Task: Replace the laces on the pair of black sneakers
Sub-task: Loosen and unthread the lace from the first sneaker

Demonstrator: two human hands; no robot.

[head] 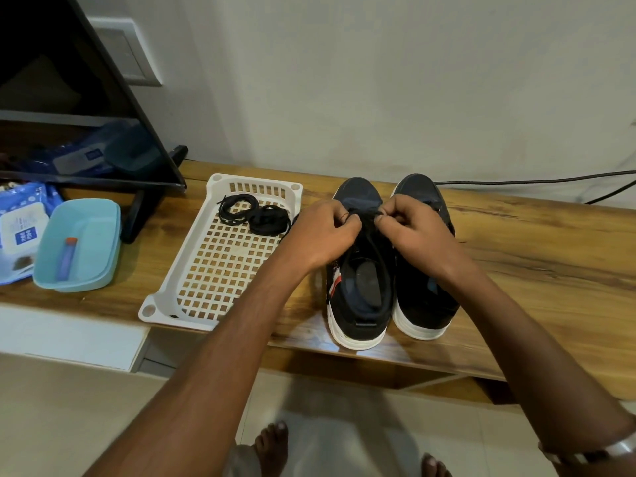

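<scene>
**Both hands on the left sneaker's lace**

Near the wooden table's (516, 242) front edge, left hand (323, 232) and right hand (413, 228) pinch the black lace (364, 222) on the left sneaker (358, 297). The right sneaker (426, 304) touches it. Coiled spare laces (254, 213) lie in the white basket's (206, 290) far end.

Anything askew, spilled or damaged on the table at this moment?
Nothing spilled or visibly damaged. The white tray sits askew, its near corner poking past the table edge. Coiled black laces lie in it. Both hands, left hand and right hand, pinch the lace on the left sneaker.
</scene>
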